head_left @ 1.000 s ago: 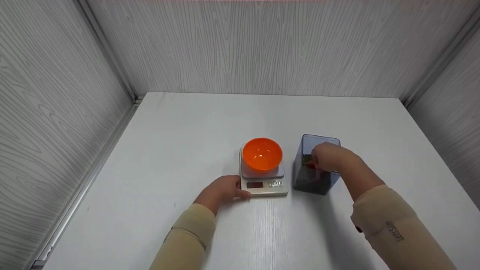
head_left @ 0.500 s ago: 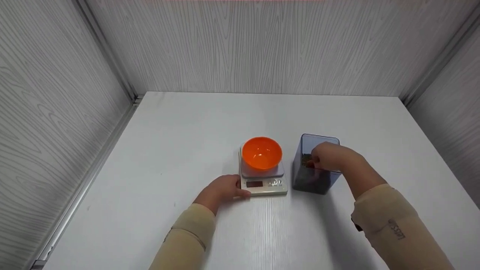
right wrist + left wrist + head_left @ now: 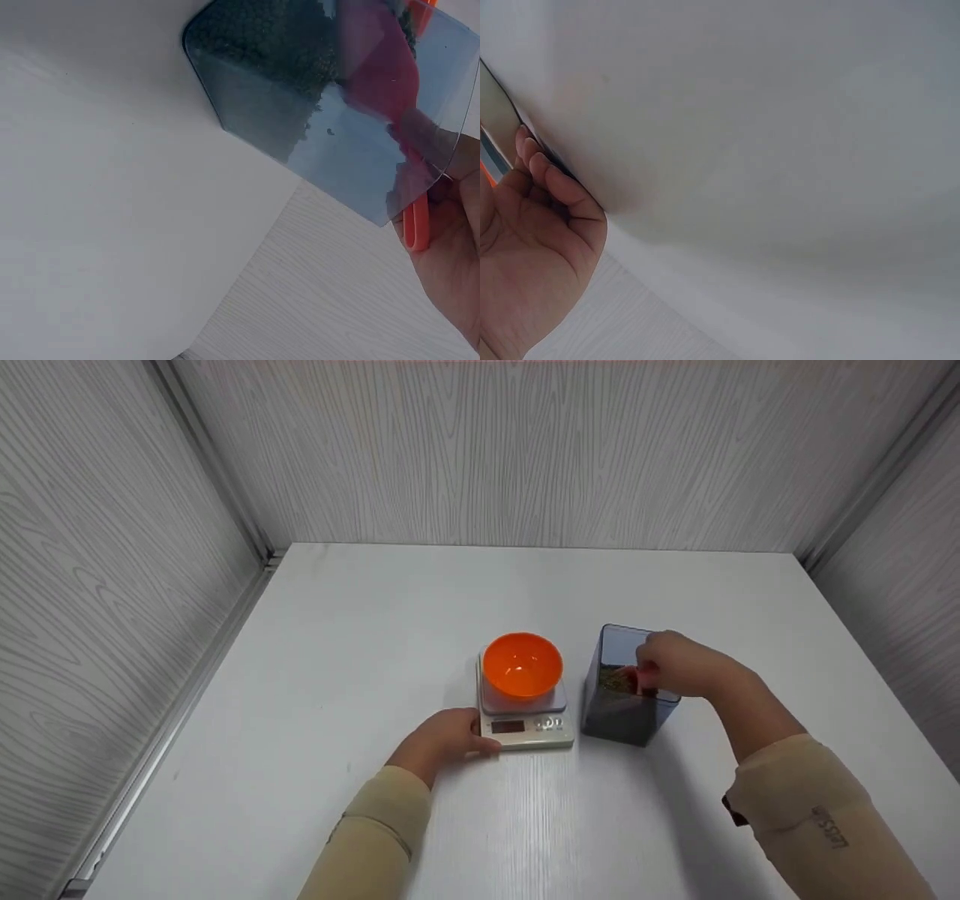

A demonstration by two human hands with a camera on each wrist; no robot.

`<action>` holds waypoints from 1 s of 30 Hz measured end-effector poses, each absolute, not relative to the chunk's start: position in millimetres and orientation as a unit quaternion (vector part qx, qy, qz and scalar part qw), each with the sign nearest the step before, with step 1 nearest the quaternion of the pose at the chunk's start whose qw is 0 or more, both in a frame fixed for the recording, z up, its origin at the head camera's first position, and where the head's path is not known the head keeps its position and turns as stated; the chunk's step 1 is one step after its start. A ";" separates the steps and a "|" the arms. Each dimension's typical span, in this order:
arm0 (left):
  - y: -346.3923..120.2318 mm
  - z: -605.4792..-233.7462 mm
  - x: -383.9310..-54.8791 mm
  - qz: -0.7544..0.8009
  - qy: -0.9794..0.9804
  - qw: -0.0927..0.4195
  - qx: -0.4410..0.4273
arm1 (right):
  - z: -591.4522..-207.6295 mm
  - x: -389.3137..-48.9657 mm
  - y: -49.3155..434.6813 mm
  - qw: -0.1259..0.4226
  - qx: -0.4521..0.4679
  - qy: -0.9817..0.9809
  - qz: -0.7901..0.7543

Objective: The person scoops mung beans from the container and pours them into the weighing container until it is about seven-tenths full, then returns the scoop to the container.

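Observation:
My left hand (image 3: 450,733) grips the near left corner of a white kitchen scale (image 3: 532,740), thumb at its front edge. In the left wrist view, curled fingers (image 3: 564,187) lie along the scale's side. An orange bowl (image 3: 523,666) stands on the scale's platform, its visible inside bare. Over the bluish clear container (image 3: 621,720), my right hand (image 3: 686,664) holds a red scoop (image 3: 645,680) by its handle. The scoop's head is inside the container, seen through the wall in the right wrist view, among small green grains (image 3: 270,45) resembling mung beans.
The scale and container stand side by side on a white table (image 3: 360,622), a narrow gap between them. Grey wood-grain panels (image 3: 510,457) rise behind the table and at both sides. The scale's display (image 3: 508,726) looks dark.
My right hand has shifted right and slightly up within the container's mouth, bringing the red scoop into clearer view. The left hand, scale and bowl stay in place.

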State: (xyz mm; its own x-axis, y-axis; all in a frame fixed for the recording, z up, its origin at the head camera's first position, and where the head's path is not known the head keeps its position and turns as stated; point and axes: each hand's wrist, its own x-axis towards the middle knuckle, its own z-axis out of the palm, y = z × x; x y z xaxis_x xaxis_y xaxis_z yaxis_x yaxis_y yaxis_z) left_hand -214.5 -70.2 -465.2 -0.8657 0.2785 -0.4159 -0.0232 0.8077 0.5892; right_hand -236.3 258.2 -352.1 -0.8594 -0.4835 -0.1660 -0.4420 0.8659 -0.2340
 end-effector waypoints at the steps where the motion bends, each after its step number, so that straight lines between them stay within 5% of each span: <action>1: -70.3 -465.1 -214.6 0.302 0.918 0.250 0.068 | -352.4 -235.6 260.4 0.098 -0.248 0.959 -0.098; 30: -70.1 -466.1 -216.9 0.292 0.920 0.249 0.080 | -356.0 -211.7 297.2 0.058 -0.204 0.951 -0.223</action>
State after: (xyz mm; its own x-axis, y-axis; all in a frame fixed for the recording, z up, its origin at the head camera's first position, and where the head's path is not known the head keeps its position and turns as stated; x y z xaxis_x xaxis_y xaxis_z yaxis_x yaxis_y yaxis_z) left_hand -216.9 -70.1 -466.1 -0.8626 0.2931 -0.4122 0.0018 0.8168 0.5769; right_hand -211.7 297.2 -356.0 -0.9100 -0.4141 -0.0193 -0.3623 0.8172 -0.4482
